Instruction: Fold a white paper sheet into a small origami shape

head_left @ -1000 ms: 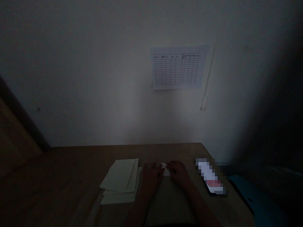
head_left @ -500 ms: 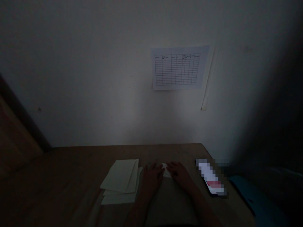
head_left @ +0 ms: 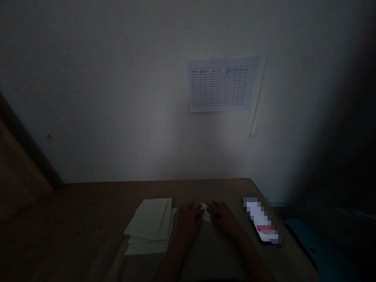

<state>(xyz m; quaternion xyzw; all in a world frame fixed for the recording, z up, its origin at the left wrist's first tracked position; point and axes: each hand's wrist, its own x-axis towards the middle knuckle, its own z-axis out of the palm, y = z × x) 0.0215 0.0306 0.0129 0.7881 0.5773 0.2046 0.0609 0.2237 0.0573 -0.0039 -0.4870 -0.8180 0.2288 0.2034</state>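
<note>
In dim light, a small piece of white paper point(head_left: 206, 213) lies on the table between my hands, its edges partly hidden under the fingers. My left hand point(head_left: 190, 216) rests palm down at its left side, fingers spread, the inner fingertips touching the paper. From the right, my right hand point(head_left: 221, 213) lies in much the same way, with its fingers apart and touching the paper's other edge. Just left of my left hand is a loose stack of pale paper sheets point(head_left: 150, 219). Fine finger detail is hard to make out.
A phone point(head_left: 261, 219) with a lit, blurred screen lies on the right of the brown table point(head_left: 88, 219). Behind rises a pale wall with a printed table sheet point(head_left: 219, 86) on it. A blue object point(head_left: 314, 243) stands beyond the table's right edge.
</note>
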